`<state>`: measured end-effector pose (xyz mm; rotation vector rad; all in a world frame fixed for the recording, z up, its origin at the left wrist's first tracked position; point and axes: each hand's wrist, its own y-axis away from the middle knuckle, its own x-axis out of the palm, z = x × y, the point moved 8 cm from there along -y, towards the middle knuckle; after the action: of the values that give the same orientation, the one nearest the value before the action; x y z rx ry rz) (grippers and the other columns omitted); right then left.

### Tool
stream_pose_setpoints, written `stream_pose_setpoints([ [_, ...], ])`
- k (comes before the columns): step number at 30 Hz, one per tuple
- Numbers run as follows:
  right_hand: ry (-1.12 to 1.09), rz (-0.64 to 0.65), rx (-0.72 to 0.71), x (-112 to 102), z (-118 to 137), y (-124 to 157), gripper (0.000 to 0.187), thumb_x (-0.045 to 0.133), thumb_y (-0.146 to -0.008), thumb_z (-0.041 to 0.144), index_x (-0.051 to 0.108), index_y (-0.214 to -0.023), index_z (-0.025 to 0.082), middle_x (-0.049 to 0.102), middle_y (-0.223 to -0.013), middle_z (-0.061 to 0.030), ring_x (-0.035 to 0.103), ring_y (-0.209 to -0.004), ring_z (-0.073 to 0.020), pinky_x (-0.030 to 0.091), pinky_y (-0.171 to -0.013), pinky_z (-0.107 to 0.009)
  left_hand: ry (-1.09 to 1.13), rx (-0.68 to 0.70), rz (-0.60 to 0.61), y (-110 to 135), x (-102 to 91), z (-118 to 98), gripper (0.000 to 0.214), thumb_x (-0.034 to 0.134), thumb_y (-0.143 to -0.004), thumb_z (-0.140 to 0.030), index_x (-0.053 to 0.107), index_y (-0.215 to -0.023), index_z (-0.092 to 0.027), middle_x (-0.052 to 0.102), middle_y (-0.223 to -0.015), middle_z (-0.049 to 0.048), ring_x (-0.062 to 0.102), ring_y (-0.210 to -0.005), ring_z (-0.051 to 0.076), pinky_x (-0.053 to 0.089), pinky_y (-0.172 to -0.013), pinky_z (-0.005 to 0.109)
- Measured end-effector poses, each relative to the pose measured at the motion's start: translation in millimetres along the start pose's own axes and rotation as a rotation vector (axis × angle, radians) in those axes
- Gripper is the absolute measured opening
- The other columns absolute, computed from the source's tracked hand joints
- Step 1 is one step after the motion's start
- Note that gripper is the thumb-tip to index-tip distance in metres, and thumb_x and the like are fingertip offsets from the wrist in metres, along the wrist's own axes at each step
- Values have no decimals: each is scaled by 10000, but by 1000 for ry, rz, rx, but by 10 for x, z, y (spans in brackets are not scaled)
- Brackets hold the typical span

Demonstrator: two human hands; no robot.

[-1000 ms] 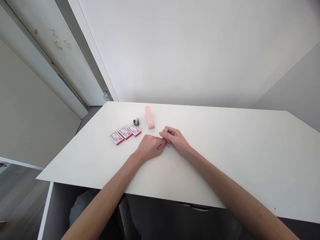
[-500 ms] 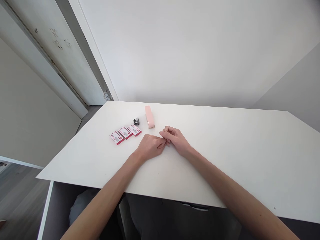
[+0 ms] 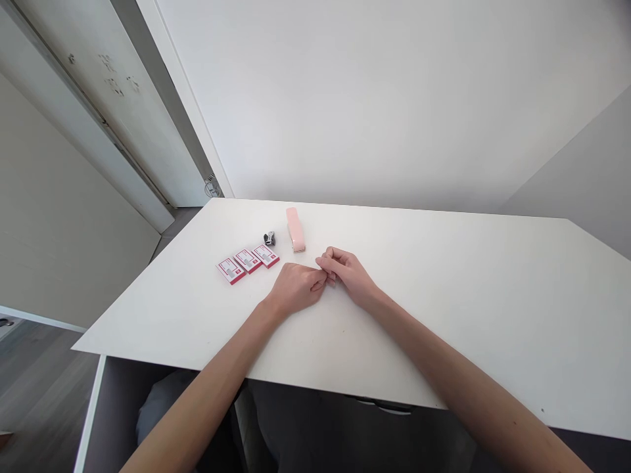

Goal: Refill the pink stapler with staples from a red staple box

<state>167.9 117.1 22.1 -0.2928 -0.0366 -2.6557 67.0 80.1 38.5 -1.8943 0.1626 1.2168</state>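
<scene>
My left hand (image 3: 298,288) rests on the white table, closed in a loose fist with the knuckles up. My right hand (image 3: 347,272) lies against it, fingers curled and thumb touching the left fingers. No object shows in either hand. Just beyond them stands a pink stapler (image 3: 296,230). To its left is a small black and silver staple remover (image 3: 269,238). Three small red and white boxes (image 3: 248,261), seemingly of staples, lie in a slanting row left of my left hand.
The white table (image 3: 468,315) runs along a white wall (image 3: 394,98), its front edge close to my body. An open drawer or dark space (image 3: 133,394) lies below that edge. A door panel (image 3: 64,217) and grey floor (image 3: 34,374) are at the left.
</scene>
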Motion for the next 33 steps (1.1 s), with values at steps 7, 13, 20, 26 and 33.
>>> stream_pose_setpoints([
  [7, -66, -10, 17, -22, -10, -5, 502, 873, -796, 529, 480, -668, 243, 467, -640, 51, 421, -577, -128, 340, -589, -321, -187, -256, -250, -48, -286, 185, 281, 554, -889, -97, 413, -684, -227, 556, -664, 7, 512, -695, 190, 392, -685, 342],
  [13, -58, -5, 19, -9, 0, 6, 502, 867, -805, 519, 472, -668, 241, 463, -633, 55, 411, -578, -125, 351, -597, -322, -222, -579, -288, 56, -315, 418, 351, 673, -927, -304, 499, -1221, -220, 592, -1299, 162, 505, -1229, 380, 424, -1022, 561],
  [20, -56, 0, 24, 6, 16, 13, 487, 871, -805, 486, 478, -664, 236, 471, -632, 56, 417, -577, -120, 348, -602, -313, -113, -664, -137, 71, -114, 564, 576, 650, -942, -328, 348, -1419, -211, 598, -1430, 182, 392, -1470, 430, 283, -1192, 655],
  [26, -55, -15, 0, 14, 33, 13, 491, 863, -798, 525, 488, -658, 239, 478, -619, 54, 419, -568, -123, 349, -583, -311, -54, -602, -62, 37, -101, 459, 557, 591, -962, -315, 355, -1461, -237, 576, -1501, 159, 456, -1472, 364, 330, -1215, 592],
  [33, -49, -38, -49, 0, 34, 17, 465, 828, -838, 509, 474, -683, 250, 472, -604, 59, 399, -551, -124, 338, -564, -311, -15, -465, 51, 9, -7, 368, 530, 542, -1007, -376, 373, -1475, -193, 554, -1537, 185, 495, -1470, 356, 333, -1232, 573],
])
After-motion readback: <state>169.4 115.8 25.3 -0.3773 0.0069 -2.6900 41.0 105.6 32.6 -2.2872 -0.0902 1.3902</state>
